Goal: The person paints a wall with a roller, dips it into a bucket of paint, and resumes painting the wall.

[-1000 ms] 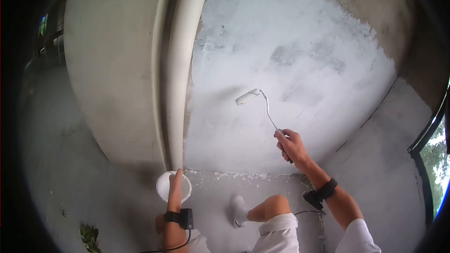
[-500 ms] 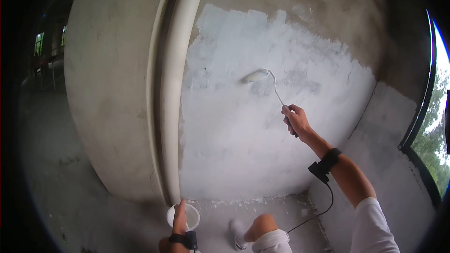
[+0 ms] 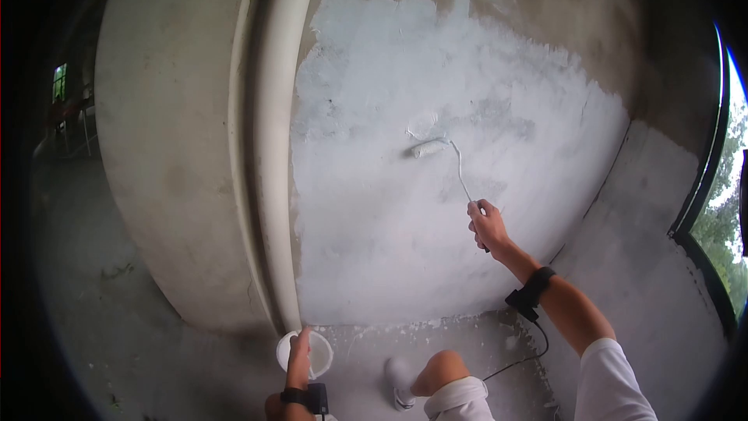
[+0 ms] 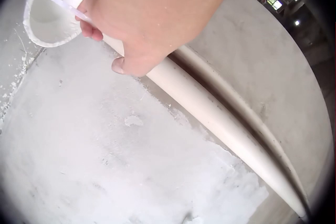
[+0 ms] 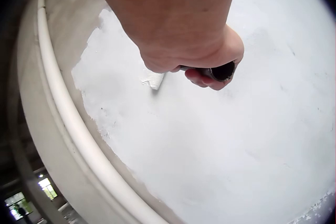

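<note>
My right hand (image 3: 486,224) grips the dark handle (image 5: 221,71) of a small paint roller. Its white roller head (image 3: 430,148) lies against the painted white patch (image 3: 405,226) of the concrete wall, up and left of the hand. The right wrist view shows the fingers curled round the handle, with the roller head (image 5: 154,80) just past the knuckles. Low at the wall's foot, my left hand (image 3: 299,355) holds a small white paint cup (image 3: 322,356) by its rim. In the left wrist view the fingers (image 4: 100,29) curl over the cup's rim (image 4: 37,16).
A white pipe (image 3: 273,148) runs up the wall just left of the painted patch, ending by the cup. Bare concrete (image 3: 171,148) lies left of it. My bent knee (image 3: 444,364) and white shoe (image 3: 399,390) are on the paint-speckled floor. A window opening (image 3: 721,210) is at the right.
The roller rose up the wall, then came back down a little. The view tilted upward, showing the patch's top edge. My left hand stayed on the cup.
</note>
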Tool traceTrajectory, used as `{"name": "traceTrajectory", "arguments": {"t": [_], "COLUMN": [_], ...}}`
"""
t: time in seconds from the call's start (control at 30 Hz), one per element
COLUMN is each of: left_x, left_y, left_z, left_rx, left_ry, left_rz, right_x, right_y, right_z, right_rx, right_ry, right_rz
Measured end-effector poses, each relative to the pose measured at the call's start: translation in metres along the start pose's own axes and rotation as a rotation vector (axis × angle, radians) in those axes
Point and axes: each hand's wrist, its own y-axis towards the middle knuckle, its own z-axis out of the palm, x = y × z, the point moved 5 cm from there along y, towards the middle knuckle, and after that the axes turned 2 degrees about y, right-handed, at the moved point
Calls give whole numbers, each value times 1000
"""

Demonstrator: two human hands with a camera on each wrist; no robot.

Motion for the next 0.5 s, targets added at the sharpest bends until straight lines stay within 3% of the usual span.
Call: {"name": "traceTrajectory", "arguments": {"t": [0.23, 0.37, 0.5], "left_x": [-2, 20, 34], "left_y": [-11, -17, -6], "left_z": [-1, -5, -6], "left_rx": [-36, -52, 8], "left_ry": [35, 28, 36], "left_rz": [4, 40, 84], "right_x": [12, 38, 45], "right_y": [6, 2, 2], "right_z": [4, 13, 18], "right_rx": [-21, -16, 18], "right_ry": [15, -9, 8], "right_rz": [-74, -176, -159]}}
